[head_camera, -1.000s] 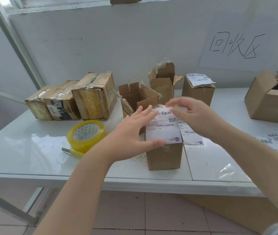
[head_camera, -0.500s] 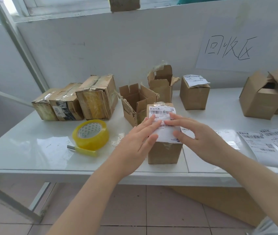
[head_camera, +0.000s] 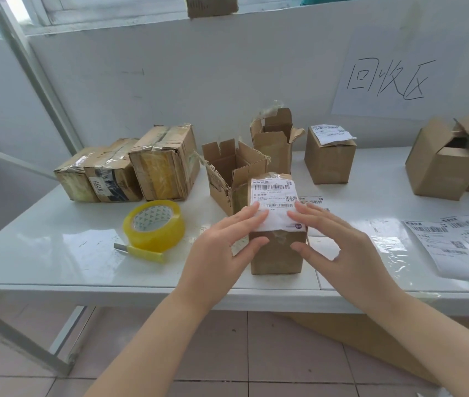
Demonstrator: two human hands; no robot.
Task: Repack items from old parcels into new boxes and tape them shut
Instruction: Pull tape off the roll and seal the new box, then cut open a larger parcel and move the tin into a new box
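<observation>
Head view: I am sticking the white label onto the small box. To do it well, I think I should rub from the middle out to the sides so no bumps stay — and not tip the box. My left hand and right hand grip nothing; straight fingers press the label's lower part, thumbs on the box front. The box stands between them, near the front edge of the table.

On the table: nine cardboard boxes, one tape roll.
</observation>
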